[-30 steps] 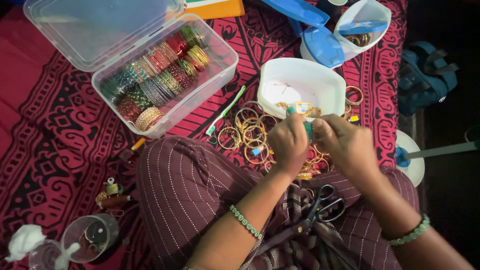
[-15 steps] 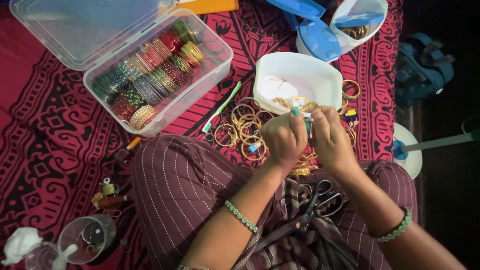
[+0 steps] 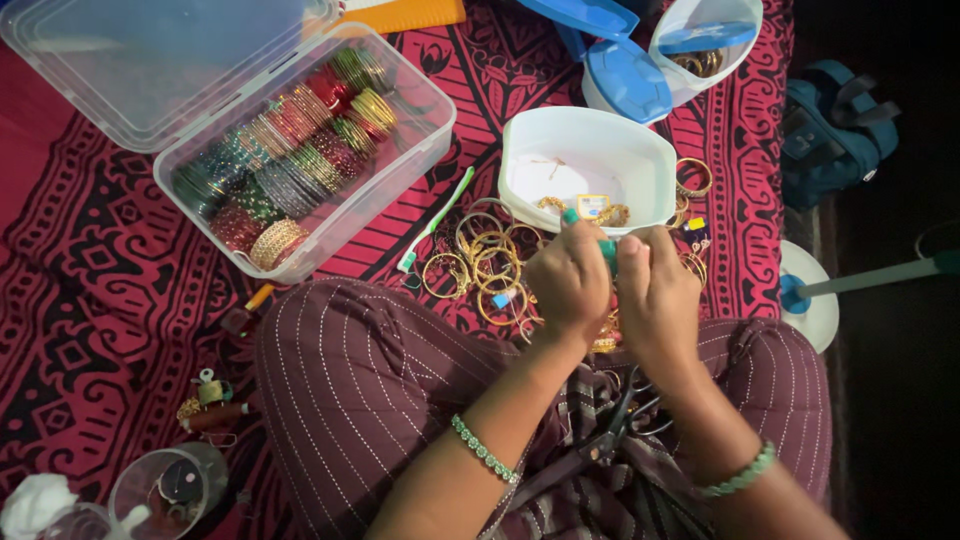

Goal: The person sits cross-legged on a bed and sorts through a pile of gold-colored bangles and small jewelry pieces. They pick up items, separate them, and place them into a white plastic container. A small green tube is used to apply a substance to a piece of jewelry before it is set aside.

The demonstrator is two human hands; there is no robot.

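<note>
Green little thing (image 3: 607,250) sits pinched between both hands, just above the gold bangles (image 3: 480,265) on the red cloth (image 3: 90,270). Left hand (image 3: 568,280) and right hand (image 3: 655,295) both curl their fingers tight around it. Right behind them is a white bowl (image 3: 640,150) with a few gold bits and a small yellow tag inside. A clear box (image 3: 420,130) holds rows of bright bangles. Blue lids (image 3: 628,80) lie near a white tub (image 3: 745,30).

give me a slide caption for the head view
Both hands, left hand and right hand, pinch a small green piece above scattered gold bangles.
</note>
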